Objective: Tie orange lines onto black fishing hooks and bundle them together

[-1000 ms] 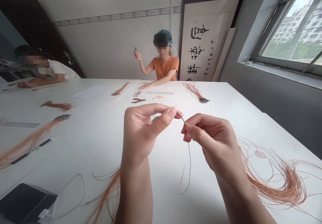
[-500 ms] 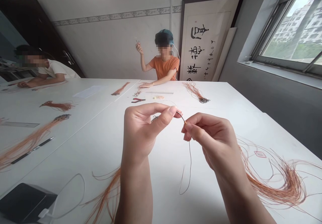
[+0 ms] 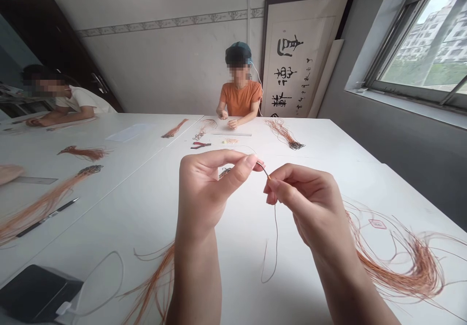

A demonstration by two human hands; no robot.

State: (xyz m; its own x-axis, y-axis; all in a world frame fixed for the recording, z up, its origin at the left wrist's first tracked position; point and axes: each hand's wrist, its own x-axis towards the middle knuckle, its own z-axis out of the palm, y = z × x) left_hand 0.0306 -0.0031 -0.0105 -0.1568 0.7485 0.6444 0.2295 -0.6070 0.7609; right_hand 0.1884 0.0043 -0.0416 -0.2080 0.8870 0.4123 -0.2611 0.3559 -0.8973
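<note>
My left hand (image 3: 207,189) and my right hand (image 3: 310,203) are raised over the white table (image 3: 233,218), fingertips nearly meeting. Between them runs a thin dark thread (image 3: 275,237); the left thumb and forefinger pinch its upper end, the right fingers pinch it just below, at a small orange tip. The rest of the thread hangs down in a loose loop above the tabletop. A bundle of orange strands (image 3: 412,261) lies to the right of my right forearm, and another bundle of orange strands (image 3: 153,281) lies beside my left forearm.
Across the table a person in an orange shirt (image 3: 239,96) sits with both hands down by a ruler. Another person (image 3: 69,101) leans at far left. Red pliers (image 3: 200,145), more strand bundles (image 3: 288,137), a pen (image 3: 47,216) and a black device (image 3: 34,293) lie about.
My hands hold nearly still with the thread. The person in orange has lowered the raised hand to the table. A hand edge has appeared at far left.
</note>
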